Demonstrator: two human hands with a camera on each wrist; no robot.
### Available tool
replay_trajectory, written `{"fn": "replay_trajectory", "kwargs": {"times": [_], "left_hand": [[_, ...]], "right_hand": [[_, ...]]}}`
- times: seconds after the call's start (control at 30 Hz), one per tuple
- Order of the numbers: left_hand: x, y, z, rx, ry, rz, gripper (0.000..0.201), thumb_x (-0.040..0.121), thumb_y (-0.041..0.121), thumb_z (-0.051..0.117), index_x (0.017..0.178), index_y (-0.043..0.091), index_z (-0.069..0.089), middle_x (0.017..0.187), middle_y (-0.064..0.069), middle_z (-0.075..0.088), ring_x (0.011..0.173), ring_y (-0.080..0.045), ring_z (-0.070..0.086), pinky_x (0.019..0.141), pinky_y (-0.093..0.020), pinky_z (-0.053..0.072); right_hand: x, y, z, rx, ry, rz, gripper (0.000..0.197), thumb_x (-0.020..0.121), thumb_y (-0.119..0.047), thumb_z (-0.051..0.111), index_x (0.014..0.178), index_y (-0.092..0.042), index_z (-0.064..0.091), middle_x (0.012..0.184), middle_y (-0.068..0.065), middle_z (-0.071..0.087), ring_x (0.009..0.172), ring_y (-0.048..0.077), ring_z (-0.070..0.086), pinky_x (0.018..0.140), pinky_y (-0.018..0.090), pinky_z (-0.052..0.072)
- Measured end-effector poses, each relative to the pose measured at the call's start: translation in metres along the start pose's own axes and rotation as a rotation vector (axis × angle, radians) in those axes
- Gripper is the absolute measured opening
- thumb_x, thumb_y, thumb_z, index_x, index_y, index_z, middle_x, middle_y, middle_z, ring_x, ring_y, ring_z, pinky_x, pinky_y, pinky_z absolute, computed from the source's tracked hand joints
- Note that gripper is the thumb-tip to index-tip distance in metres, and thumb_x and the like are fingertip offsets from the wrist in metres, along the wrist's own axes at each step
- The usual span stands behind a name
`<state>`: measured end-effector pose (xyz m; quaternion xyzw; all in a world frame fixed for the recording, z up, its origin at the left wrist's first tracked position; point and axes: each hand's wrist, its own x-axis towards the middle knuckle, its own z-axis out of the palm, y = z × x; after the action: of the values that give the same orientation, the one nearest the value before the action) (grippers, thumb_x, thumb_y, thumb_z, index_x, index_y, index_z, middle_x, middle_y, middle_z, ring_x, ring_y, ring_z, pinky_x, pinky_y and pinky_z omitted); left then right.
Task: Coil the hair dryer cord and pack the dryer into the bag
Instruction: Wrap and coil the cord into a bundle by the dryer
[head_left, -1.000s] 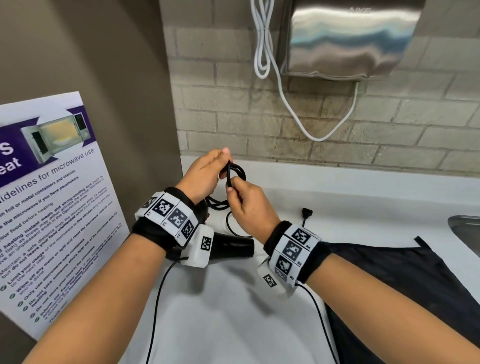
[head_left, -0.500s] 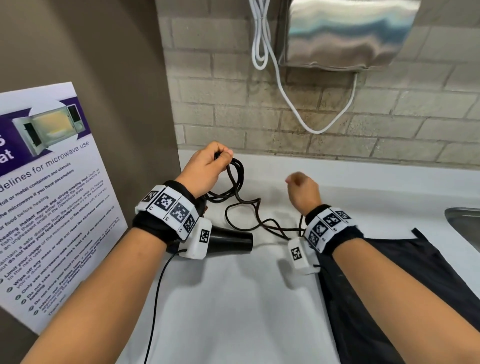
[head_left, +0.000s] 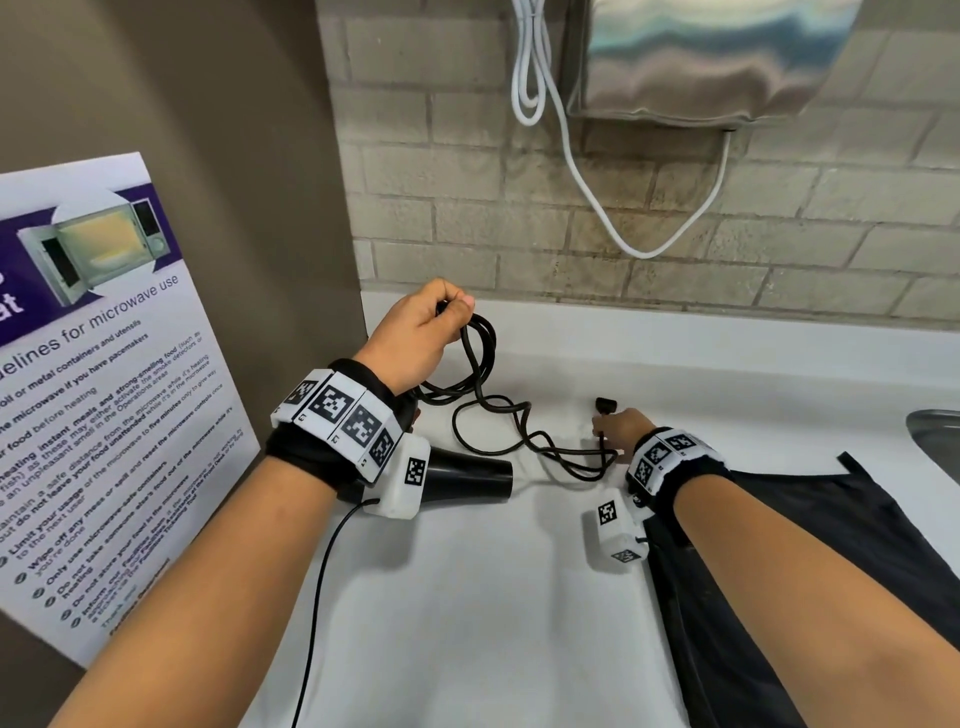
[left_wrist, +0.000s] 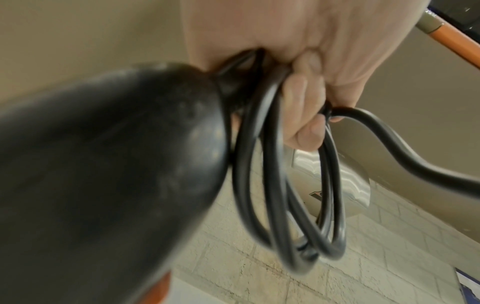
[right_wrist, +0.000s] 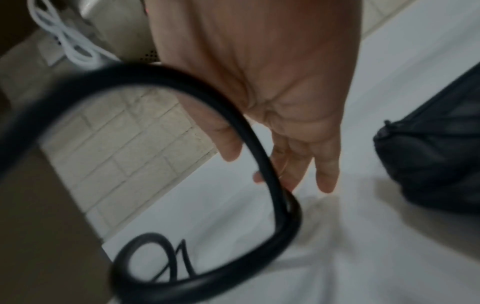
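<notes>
The white counter (head_left: 467, 597) carries everything. A black bag (head_left: 831, 545) lies flat at its right side. The black hair dryer (head_left: 467, 480) lies near its left side. Above it the left hand (head_left: 415, 338) grips several cord (head_left: 488, 410) loops. The right hand (head_left: 621, 428), fingers extended and loose, touches the cord beside the plug (head_left: 604, 405).

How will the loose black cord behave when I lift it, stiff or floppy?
Probably floppy with some spring: the cord lies in kinked waves on the counter. Loops hang limp from the left hand, so they may slip loose. The plug would likely dangle.
</notes>
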<state>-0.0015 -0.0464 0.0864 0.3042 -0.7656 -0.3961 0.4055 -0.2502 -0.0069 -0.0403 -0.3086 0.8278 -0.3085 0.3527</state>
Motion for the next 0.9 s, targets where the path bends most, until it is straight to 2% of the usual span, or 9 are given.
{"fn": "replay_trajectory", "kwargs": {"times": [0.1, 0.17, 0.27, 0.37, 0.5, 0.6, 0.7, 0.8, 0.9], "left_hand": [[0.002, -0.001, 0.000, -0.019, 0.009, 0.003, 0.020, 0.097, 0.014, 0.042, 0.079, 0.018, 0.049, 0.074, 0.002, 0.046, 0.069, -0.005, 0.044, 0.060, -0.003, 0.040], [0.005, -0.003, 0.000, 0.000, 0.028, 0.008, 0.022, 0.097, 0.015, 0.042, 0.077, 0.020, 0.049, 0.073, 0.003, 0.046, 0.068, -0.006, 0.044, 0.061, -0.004, 0.039], [0.011, -0.007, 0.000, 0.059, 0.063, -0.002, 0.022, 0.097, 0.020, 0.043, 0.076, 0.023, 0.047, 0.071, 0.005, 0.047, 0.068, -0.009, 0.045, 0.069, -0.017, 0.041], [0.016, -0.008, 0.000, 0.091, 0.097, -0.015, 0.024, 0.098, 0.022, 0.042, 0.074, 0.024, 0.045, 0.070, 0.005, 0.047, 0.068, -0.010, 0.045, 0.064, -0.017, 0.038], [0.019, -0.006, 0.000, 0.051, 0.134, -0.034, 0.023, 0.098, 0.021, 0.042, 0.075, 0.023, 0.046, 0.070, 0.006, 0.047, 0.061, -0.004, 0.044, 0.054, -0.015, 0.034], [0.019, -0.003, 0.001, 0.014, 0.129, -0.044, 0.017, 0.098, 0.019, 0.042, 0.083, 0.015, 0.048, 0.070, 0.006, 0.046, 0.053, 0.000, 0.041, 0.046, -0.008, 0.034], [0.018, -0.004, 0.001, 0.038, 0.105, -0.013, 0.021, 0.098, 0.019, 0.041, 0.077, 0.019, 0.046, 0.069, 0.006, 0.045, 0.047, 0.001, 0.040, 0.043, -0.007, 0.034], [0.017, -0.006, 0.000, 0.059, 0.098, 0.008, 0.023, 0.097, 0.018, 0.042, 0.075, 0.023, 0.045, 0.067, 0.006, 0.045, 0.053, -0.001, 0.041, 0.049, -0.013, 0.035], [0.018, -0.008, -0.001, 0.065, 0.106, 0.026, 0.023, 0.097, 0.017, 0.042, 0.074, 0.022, 0.046, 0.066, 0.005, 0.045, 0.058, -0.003, 0.042, 0.052, -0.006, 0.036]], "right_hand": [[-0.010, -0.010, -0.001, 0.466, 0.048, -0.055, 0.018, 0.097, -0.022, 0.038, 0.093, -0.006, 0.044, 0.072, 0.006, 0.045, 0.058, 0.021, 0.047, 0.052, 0.028, 0.045], [-0.026, -0.025, -0.002, 0.469, 0.088, -0.213, 0.022, 0.099, -0.023, 0.032, 0.093, -0.007, 0.046, 0.064, 0.004, 0.039, 0.049, 0.015, 0.040, 0.042, 0.025, 0.038], [-0.052, -0.047, -0.001, 0.440, 0.117, -0.554, 0.033, 0.099, -0.018, 0.035, 0.071, -0.015, 0.052, 0.051, -0.001, 0.036, 0.033, 0.002, 0.033, 0.035, 0.015, 0.026], [-0.086, -0.058, 0.003, 0.400, 0.061, -0.813, 0.036, 0.091, -0.012, 0.046, 0.056, -0.018, 0.054, 0.044, -0.009, 0.032, 0.040, 0.006, 0.029, 0.044, 0.016, 0.025], [-0.106, -0.058, 0.007, 0.347, -0.043, -0.917, 0.033, 0.087, -0.011, 0.052, 0.054, -0.008, 0.058, 0.037, -0.007, 0.042, 0.041, 0.001, 0.037, 0.052, 0.009, 0.031], [-0.099, -0.055, 0.012, 0.168, -0.011, -0.867, 0.034, 0.075, -0.041, 0.050, 0.049, -0.023, 0.060, 0.051, 0.017, 0.048, 0.052, 0.026, 0.042, 0.060, 0.033, 0.037], [-0.098, -0.062, 0.011, 0.013, 0.039, -0.817, 0.036, 0.084, -0.034, 0.052, 0.051, -0.022, 0.059, 0.039, -0.006, 0.039, 0.042, 0.007, 0.034, 0.054, 0.029, 0.031], [-0.109, -0.077, 0.010, -0.095, 0.055, -0.885, 0.035, 0.089, -0.028, 0.052, 0.056, -0.019, 0.061, 0.037, -0.006, 0.037, 0.041, 0.010, 0.034, 0.052, 0.027, 0.032], [-0.120, -0.089, 0.016, -0.322, 0.114, -0.983, 0.036, 0.091, -0.034, 0.049, 0.063, -0.014, 0.061, 0.042, -0.004, 0.041, 0.051, 0.014, 0.043, 0.054, 0.028, 0.036]]}}
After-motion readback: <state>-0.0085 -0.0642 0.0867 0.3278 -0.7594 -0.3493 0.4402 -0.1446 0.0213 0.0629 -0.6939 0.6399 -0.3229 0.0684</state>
